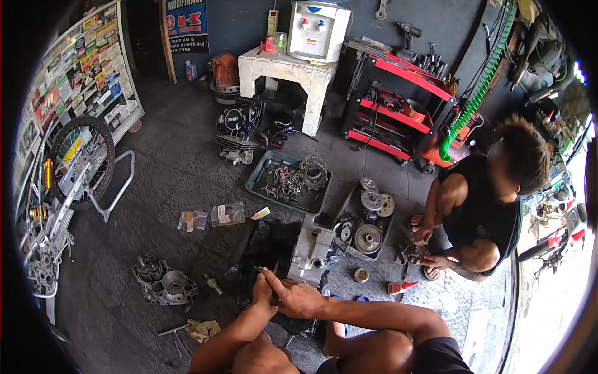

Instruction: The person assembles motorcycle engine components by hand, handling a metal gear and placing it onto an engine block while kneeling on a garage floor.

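Engine case (309,249), silver-grey, lies on the concrete floor (168,168) directly in front of the seated person, partly on a dark sheet or cloth (271,240) and just left of a tray of clutch parts (367,227).

Hands: both meet just below the case. The left hand (263,298) is curled shut around something small; what it holds cannot be told. The right hand (298,298) lies against the left, fingers extended toward a thin dark piece (261,269) that projects above the knuckles, possibly a small tool or pin; whether it is pinched cannot be told.

Step in hand, as judged: fine work on a small part taken from, or meant for, the engine case, done at knee level rather than on the case itself. The next move calls for a steady two-handed hold and a short reach forward to the case.

Surroundings: 1 grey tray of bolts and a sprocket (289,181) sits further back on the floor. A second crankcase half (163,283) lies to the left, well apart. A co-worker (479,212) squats at the right, hands on separate parts (408,252) near the floor's tiled edge.
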A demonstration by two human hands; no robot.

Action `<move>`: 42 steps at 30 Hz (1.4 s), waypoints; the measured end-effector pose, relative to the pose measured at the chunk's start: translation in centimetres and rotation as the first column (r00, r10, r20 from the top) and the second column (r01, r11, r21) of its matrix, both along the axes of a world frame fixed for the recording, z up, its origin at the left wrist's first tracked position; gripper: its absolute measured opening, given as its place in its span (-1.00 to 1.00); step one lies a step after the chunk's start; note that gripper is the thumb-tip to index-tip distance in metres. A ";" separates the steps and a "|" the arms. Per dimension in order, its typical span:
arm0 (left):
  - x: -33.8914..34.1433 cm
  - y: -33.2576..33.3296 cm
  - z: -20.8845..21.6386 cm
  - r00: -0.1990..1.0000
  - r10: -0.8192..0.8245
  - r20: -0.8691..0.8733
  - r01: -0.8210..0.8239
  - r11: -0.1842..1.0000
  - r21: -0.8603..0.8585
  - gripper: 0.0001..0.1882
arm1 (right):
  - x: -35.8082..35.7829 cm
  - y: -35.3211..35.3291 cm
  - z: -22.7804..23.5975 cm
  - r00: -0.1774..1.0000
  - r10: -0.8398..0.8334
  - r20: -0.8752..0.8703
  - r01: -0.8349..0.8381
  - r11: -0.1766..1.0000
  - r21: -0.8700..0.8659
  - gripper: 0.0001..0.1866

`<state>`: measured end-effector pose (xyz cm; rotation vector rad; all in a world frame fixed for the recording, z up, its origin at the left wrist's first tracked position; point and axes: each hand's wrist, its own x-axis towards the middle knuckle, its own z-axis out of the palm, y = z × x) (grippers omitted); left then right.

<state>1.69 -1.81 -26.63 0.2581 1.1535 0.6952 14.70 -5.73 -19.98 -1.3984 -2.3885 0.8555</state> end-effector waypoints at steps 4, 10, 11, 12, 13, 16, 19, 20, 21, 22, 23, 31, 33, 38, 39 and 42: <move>-0.9 1.1 -8.1 0.976 0.121 0.182 -0.130 0.991 0.039 -0.51 | -0.8 -0.2 -0.6 0.999 -0.001 -0.037 0.006 0.994 0.112 -0.04; 2.0 2.2 -2.7 0.984 -0.035 -0.176 0.068 0.980 0.186 -0.60 | 0.8 -0.2 -0.7 0.993 -0.081 -0.087 0.102 0.957 0.272 -0.10; 1.1 2.2 -4.4 0.983 -0.016 -0.183 0.052 0.980 0.191 -0.60 | 0.2 -0.4 0.0 0.994 -0.052 -0.093 0.075 0.963 0.259 -0.12; 0.1 2.3 -7.6 0.983 0.016 -0.181 0.032 0.965 0.261 -0.60 | -0.5 -0.4 -0.3 0.994 -0.034 -0.101 0.060 0.963 0.264 -0.12; 0.4 2.4 -9.6 0.986 0.028 -0.165 0.028 0.945 0.326 -0.59 | -0.7 -0.4 -0.9 0.992 -0.014 -0.124 0.043 0.972 0.232 -0.11; 1.6 1.2 -2.6 0.992 0.040 -0.121 0.010 0.921 0.390 -0.56 | 0.2 -0.5 -0.9 0.987 -0.047 -0.151 0.073 0.982 0.176 -0.10; 0.8 2.1 -5.4 0.991 0.018 -0.134 0.025 0.949 0.315 -0.57 | -0.1 -0.4 -0.5 0.988 -0.052 -0.143 0.071 0.989 0.130 -0.08; 0.7 2.2 -6.2 0.984 0.025 -0.179 0.039 0.939 0.343 -0.59 | -0.1 -0.5 -0.5 0.988 -0.037 -0.151 0.060 0.986 0.153 -0.08; 0.8 2.3 -6.9 0.974 0.032 -0.223 0.054 0.927 0.371 -0.61 | -0.1 -0.7 -0.5 0.987 -0.022 -0.157 0.050 0.983 0.177 -0.08; 2.1 2.4 -5.8 0.979 0.073 -0.192 0.003 0.930 0.368 -0.71 | 0.4 -0.9 -1.2 0.986 -0.015 -0.168 0.054 0.971 0.232 -0.07; 2.2 2.4 -5.8 0.982 0.080 -0.173 -0.012 0.930 0.366 -0.72 | 0.3 -0.9 -1.8 0.987 -0.018 -0.162 0.058 0.969 0.242 -0.07; 1.0 2.2 -8.5 0.983 0.084 -0.166 -0.014 0.923 0.384 -0.80 | -0.1 -1.1 -2.9 0.957 -0.031 -0.290 0.076 0.986 0.147 -0.10; 0.2 2.2 -8.9 0.974 0.058 -0.221 0.039 0.910 0.412 -0.82 | -0.3 -1.1 -1.7 0.962 -0.146 -0.231 0.149 0.989 -0.005 -0.11; 1.2 2.5 -5.5 0.809 -0.069 -0.583 0.454 0.704 0.547 -0.73 | 1.2 -0.3 -0.6 0.935 -0.196 -0.295 0.190 0.981 -0.048 -0.05; 1.9 2.6 -4.5 0.898 -0.050 -0.437 0.302 0.793 0.529 -0.75 | 1.6 -0.1 0.4 0.932 -0.224 -0.286 0.199 0.973 -0.116 -0.05; 2.7 2.4 -3.9 0.990 0.108 -0.088 -0.069 0.930 0.360 -0.80 | 2.4 0.6 1.6 0.900 -0.246 -0.360 0.227 0.969 -0.093 -0.05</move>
